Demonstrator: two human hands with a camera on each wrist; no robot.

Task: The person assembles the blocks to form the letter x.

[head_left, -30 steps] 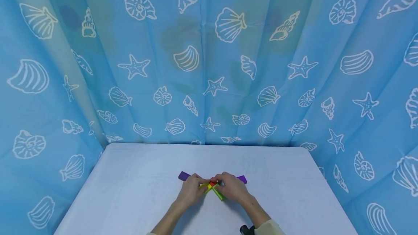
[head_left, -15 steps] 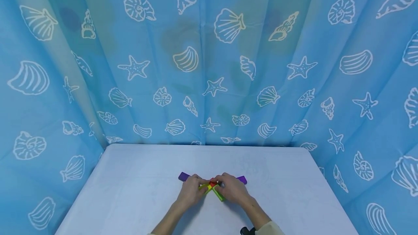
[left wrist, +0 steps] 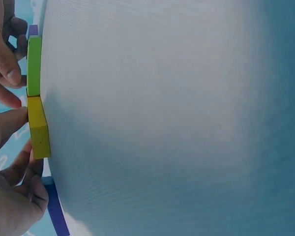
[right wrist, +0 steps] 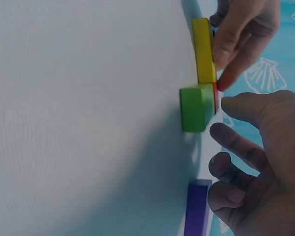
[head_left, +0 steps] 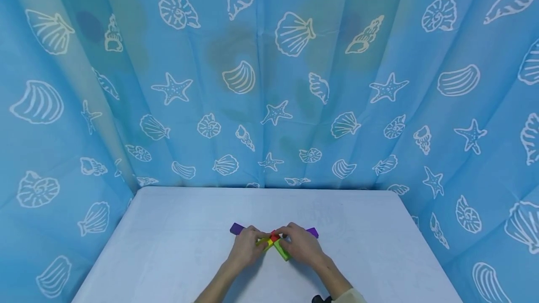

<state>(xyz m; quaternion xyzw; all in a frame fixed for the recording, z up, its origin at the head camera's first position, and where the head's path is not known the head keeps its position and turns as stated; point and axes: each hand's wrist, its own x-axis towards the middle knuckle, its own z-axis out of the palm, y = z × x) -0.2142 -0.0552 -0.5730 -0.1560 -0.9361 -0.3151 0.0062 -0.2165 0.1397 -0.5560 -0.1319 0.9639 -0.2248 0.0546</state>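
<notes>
Around the table's middle, my left hand [head_left: 247, 245] pinches a yellow block [left wrist: 39, 130], its index fingertip reaching a small red block [head_left: 274, 236]. Opposite it, my right hand [head_left: 301, 243] hovers close with loosely bent fingers. A gap shows in the right wrist view between its thumb and the green block [right wrist: 191, 109]. That green block and the yellow one meet at the red block, both slanting toward the person. Farther out lie a purple block [head_left: 236, 228] on the left and another purple block [head_left: 312, 232] on the right, each partly behind a hand.
The blocks lie on a white-covered table [head_left: 177, 228]. A blue curtain [head_left: 269, 83] with white shell and starfish prints hangs behind and on both sides. Near my right sleeve, a black object [head_left: 321, 299] shows at the bottom edge of the head view.
My right thumb has shifted slightly away to the right, uncovering more of the green block. The left hand and the blocks stay almost where they were. The head view has tilted slightly up.
</notes>
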